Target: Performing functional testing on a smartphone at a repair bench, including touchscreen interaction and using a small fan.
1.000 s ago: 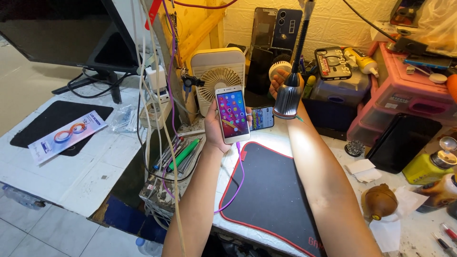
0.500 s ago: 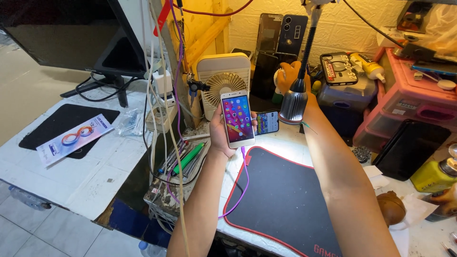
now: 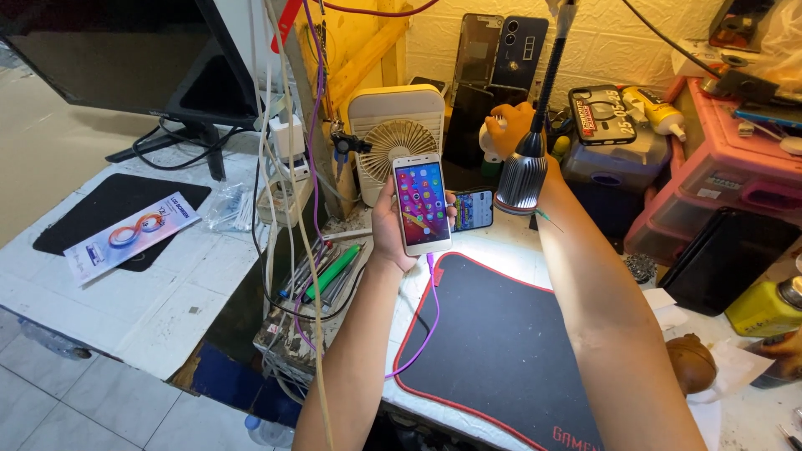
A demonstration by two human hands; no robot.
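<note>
Monitor: a large black flat screen [image 3: 125, 50] stands far left on the white tiled bench [image 3: 159, 309].
Mat: a black rubber work mat with a red edge [image 3: 501, 351] lies near, right of centre.
Fan: a small cream desk fan [image 3: 399, 138] stands just behind the phone.
Lamp: a black gooseneck lamp with a ribbed silver head [image 3: 522, 171] hangs over the mat's far edge.
Phone: a white smartphone with a lit colourful screen [image 3: 422, 203] is held upright above the mat's left corner.
Cable: a thin purple cable [image 3: 430, 321] hangs from the phone's bottom edge.
Risk: likely, a tug on the cable could pull the phone loose or snag the hanging wires.
Left hand [image 3: 393, 225]: closed around the phone's edges.
Right hand [image 3: 511, 125]: reaches behind the lamp; its grip is hidden, I cannot tell.
</note>
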